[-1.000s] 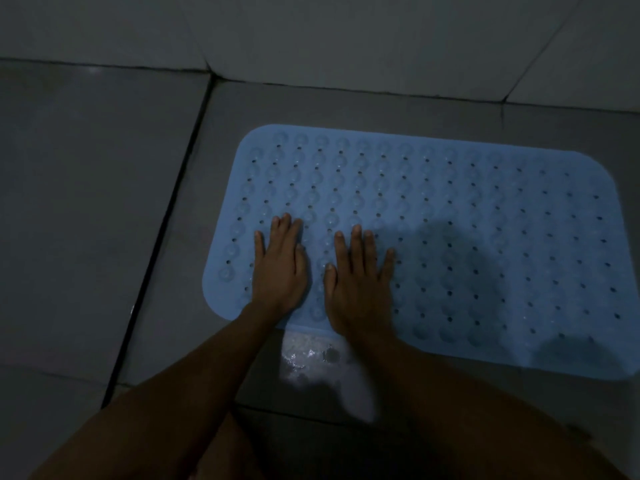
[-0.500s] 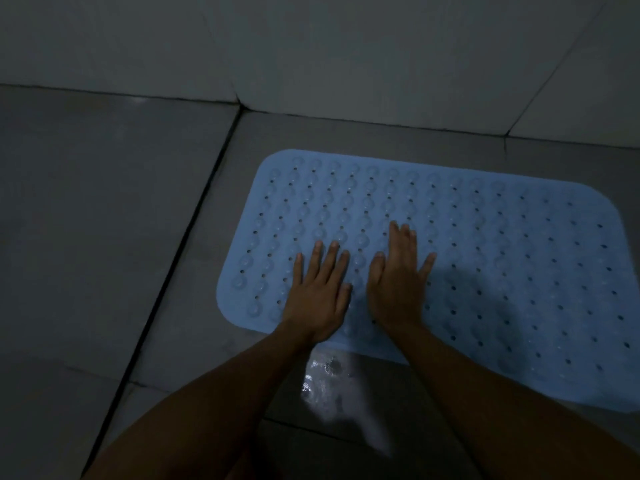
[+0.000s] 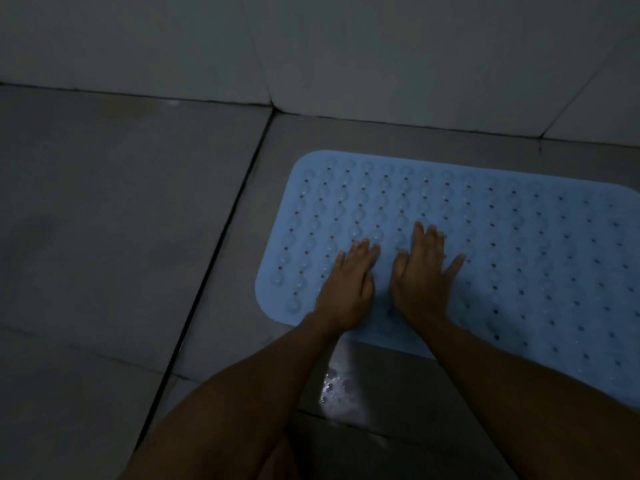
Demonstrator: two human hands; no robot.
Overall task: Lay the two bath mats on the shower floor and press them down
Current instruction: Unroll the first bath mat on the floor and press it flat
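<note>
Both hands lie flat, side by side, in the middle of the picture. The left hand and the right hand have straight fingers and hold nothing; they press down on the blue bath mat. The hands are close together but do not touch.

The mat lies flat on the gray shower floor, filling the right half of the picture, with rows of bumps and little holes. Its far edge is near the wall at the top. A shiny wet patch sits on the floor just below the mat, between the arms.

This looks like the pressing step for one mat. Only one mat shows here. Next, the hands should probably press the rest of the mat, out toward the right side.
</note>
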